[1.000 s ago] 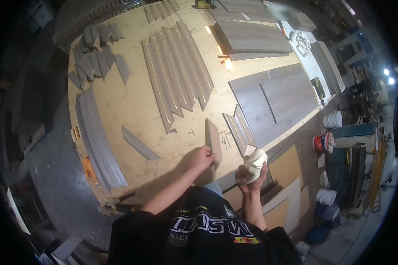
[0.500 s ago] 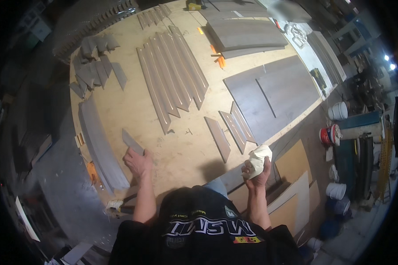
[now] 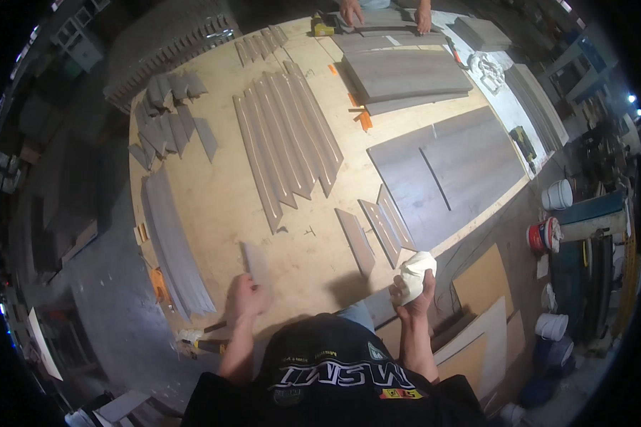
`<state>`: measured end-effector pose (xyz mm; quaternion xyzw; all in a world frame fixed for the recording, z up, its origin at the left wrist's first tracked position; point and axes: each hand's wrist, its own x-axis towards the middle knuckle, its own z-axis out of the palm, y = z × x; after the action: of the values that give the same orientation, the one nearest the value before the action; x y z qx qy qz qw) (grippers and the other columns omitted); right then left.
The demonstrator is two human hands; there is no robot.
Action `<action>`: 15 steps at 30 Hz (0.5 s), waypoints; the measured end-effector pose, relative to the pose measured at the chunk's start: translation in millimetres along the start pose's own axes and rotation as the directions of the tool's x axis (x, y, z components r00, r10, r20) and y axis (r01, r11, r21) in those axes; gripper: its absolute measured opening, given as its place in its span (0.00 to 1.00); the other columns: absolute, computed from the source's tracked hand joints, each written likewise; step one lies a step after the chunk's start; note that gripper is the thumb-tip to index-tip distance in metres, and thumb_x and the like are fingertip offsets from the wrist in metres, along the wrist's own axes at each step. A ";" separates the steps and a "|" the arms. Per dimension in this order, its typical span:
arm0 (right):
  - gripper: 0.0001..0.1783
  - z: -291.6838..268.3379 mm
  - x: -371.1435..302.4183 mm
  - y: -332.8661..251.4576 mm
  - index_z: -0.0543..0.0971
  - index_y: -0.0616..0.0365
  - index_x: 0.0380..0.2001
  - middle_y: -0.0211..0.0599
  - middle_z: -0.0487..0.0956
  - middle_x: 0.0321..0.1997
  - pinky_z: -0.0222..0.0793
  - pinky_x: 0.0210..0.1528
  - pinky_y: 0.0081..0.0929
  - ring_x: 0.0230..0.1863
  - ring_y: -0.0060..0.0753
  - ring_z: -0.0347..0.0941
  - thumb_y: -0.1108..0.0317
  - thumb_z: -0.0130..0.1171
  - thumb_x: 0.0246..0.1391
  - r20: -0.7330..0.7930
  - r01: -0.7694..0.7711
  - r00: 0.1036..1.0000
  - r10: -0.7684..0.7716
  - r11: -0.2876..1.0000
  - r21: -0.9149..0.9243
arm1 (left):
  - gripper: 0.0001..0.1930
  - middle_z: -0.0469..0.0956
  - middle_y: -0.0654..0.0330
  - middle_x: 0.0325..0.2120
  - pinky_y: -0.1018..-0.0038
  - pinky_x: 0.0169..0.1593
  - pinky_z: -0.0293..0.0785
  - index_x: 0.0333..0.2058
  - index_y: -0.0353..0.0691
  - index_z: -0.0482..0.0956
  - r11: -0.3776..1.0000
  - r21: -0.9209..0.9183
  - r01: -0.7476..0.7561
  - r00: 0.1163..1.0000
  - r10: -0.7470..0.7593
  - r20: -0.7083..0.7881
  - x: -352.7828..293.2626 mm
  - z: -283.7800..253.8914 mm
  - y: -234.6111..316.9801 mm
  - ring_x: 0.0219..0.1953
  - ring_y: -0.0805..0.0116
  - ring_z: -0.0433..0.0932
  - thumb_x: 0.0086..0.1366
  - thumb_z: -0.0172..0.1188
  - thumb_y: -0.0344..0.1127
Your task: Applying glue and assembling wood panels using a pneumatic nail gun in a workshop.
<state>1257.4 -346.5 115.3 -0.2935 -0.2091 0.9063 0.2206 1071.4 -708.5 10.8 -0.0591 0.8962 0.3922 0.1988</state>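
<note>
Head view, left hand (image 3: 247, 297), grip pinching a blurred strip (image 3: 255, 262), right hand (image 3: 419, 297), grip clasping pale bundle (image 3: 418, 270)

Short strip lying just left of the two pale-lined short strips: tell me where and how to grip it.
Probably pinch the short strip across its long edges near the middle, from above and the left: it looks narrow and flat-lying, and the two pale-lined short strips lie close on its right.

Toward the lower left, the left hand (image 3: 248, 297) now grips the short grey strip (image 3: 255, 260) that earlier lay on the wooden table (image 3: 206, 199), both blurred and further right, while another person's hands (image 3: 351, 13) have appeared at the top edge.
</note>
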 end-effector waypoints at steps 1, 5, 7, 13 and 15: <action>0.30 1.3 1.1 -2.6 0.75 0.48 0.57 0.32 0.81 0.41 0.66 0.27 0.27 0.27 0.26 0.72 0.38 0.52 0.66 0.002 -0.003 1.000 0.003 1.000 0.024 | 0.19 0.85 0.45 0.42 0.67 0.52 0.77 0.52 0.32 0.76 0.982 -0.189 0.027 0.992 -0.002 0.129 -10.8 17.9 11.6 0.44 0.57 0.85 0.64 0.62 0.32; 0.29 -1.2 20.9 -6.6 0.75 0.48 0.55 0.30 0.81 0.41 0.66 0.23 0.24 0.28 0.25 0.73 0.38 0.54 0.65 -0.119 -0.039 0.992 0.028 0.994 -0.098 | 0.17 0.86 0.48 0.40 0.67 0.52 0.78 0.51 0.29 0.75 0.969 -0.244 0.049 0.950 0.030 0.310 -20.5 78.7 76.6 0.46 0.60 0.85 0.67 0.61 0.32; 0.27 9.8 33.1 -3.4 0.75 0.48 0.55 0.30 0.81 0.39 0.66 0.23 0.24 0.29 0.25 0.73 0.39 0.55 0.66 -0.234 -0.046 0.972 -0.003 0.978 -0.202 | 0.16 0.86 0.49 0.39 0.67 0.50 0.79 0.50 0.30 0.75 0.980 -0.198 0.030 0.918 0.051 0.393 -10.0 101.7 99.7 0.44 0.61 0.85 0.67 0.62 0.33; 0.29 14.3 52.0 -0.3 0.75 0.48 0.54 0.30 0.81 0.38 0.68 0.26 0.25 0.30 0.26 0.75 0.38 0.58 0.62 -0.215 -0.038 0.976 -0.029 0.953 -0.300 | 0.14 0.84 0.54 0.31 0.69 0.33 0.81 0.42 0.31 0.76 0.971 -0.208 0.117 0.822 0.023 0.569 -13.3 127.5 137.8 0.26 0.68 0.84 0.70 0.63 0.39; 0.30 13.9 52.0 1.3 0.75 0.48 0.54 0.30 0.81 0.38 0.69 0.26 0.26 0.30 0.26 0.75 0.38 0.59 0.61 -0.208 -0.047 0.978 -0.025 0.941 -0.334 | 0.14 0.84 0.55 0.30 0.71 0.32 0.80 0.41 0.32 0.78 0.999 -0.038 -0.036 0.852 0.051 0.521 -15.1 124.3 138.5 0.25 0.68 0.84 0.71 0.63 0.39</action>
<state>1210.3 -323.8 102.1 -0.4218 -0.3352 0.8224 0.1829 1087.4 -524.0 34.8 0.0668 0.8046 0.4101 0.4244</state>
